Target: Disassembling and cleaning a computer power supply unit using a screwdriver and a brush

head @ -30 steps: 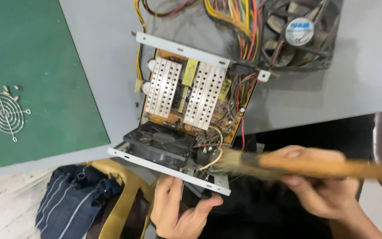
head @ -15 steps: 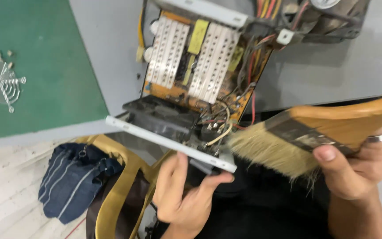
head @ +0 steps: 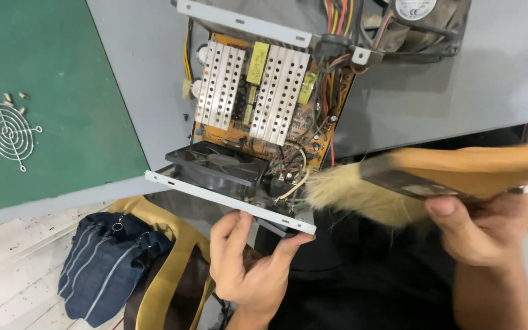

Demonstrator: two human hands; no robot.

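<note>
An opened power supply [head: 258,116] hangs over the grey table's near edge, showing its orange circuit board, two finned metal heat sinks and a black fan at the front. My left hand [head: 249,266] grips the metal front panel [head: 227,201] from below, thumb on its right corner. My right hand [head: 490,226] is shut on the wooden handle of a wide paintbrush [head: 435,177]. Its pale bristles touch the wiring at the board's near right corner.
A second black fan [head: 423,21] with coloured wires lies behind the unit. On a green mat [head: 50,98] at left rest a round wire fan grille [head: 8,130] and a few screws [head: 16,101]. Below the table edge sit a dark blue striped bag [head: 102,266] and a tan bag.
The brush has swung from pointing left across the view to bristles down against the board's corner. My left hand has shifted along the front panel. The view has moved closer.
</note>
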